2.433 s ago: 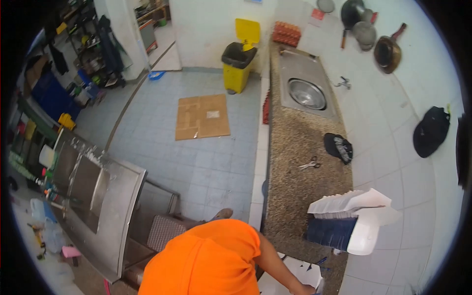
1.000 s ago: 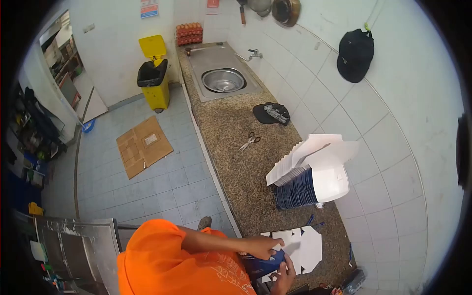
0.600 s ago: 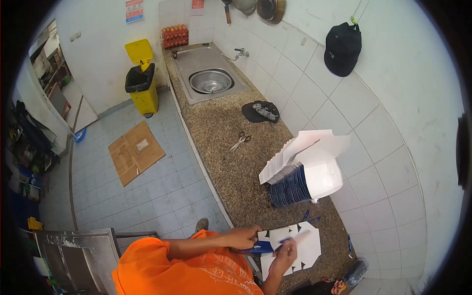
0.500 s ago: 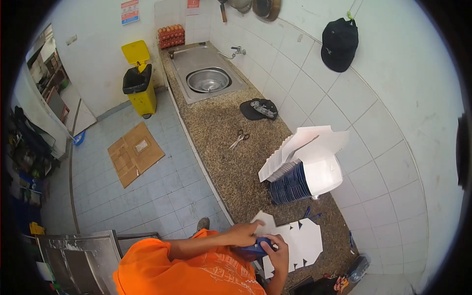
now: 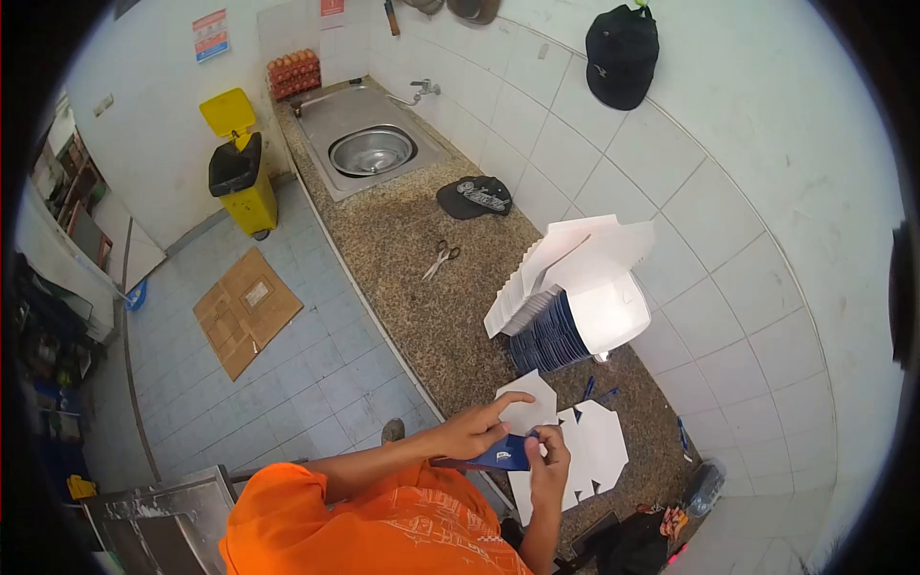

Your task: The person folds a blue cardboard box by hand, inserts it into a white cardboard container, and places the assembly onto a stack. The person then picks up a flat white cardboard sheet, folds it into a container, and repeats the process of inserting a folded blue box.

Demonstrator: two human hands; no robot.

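Note:
A blue paper food box with a white inside is partly folded in front of my orange shirt. One white panel of it stands out on the far side. My left hand reaches across from the left, its index finger stretched over that white panel and its lower fingers near the blue side. My right hand pinches the blue box at its right edge with thumb and fingers. Beneath and beside it lie flat white cut-out box blanks on the counter.
Past the hands, a stack of folded blue-and-white boxes stands by the tiled wall. Blue pieces lie near it. Scissors, a black cap and a steel sink are farther along the granite counter.
The white panel now rises more into view, and the blue side lies flatter. My left index finger has stretched out over the panel; my right hand now pinches the edge. The camera view has shifted.

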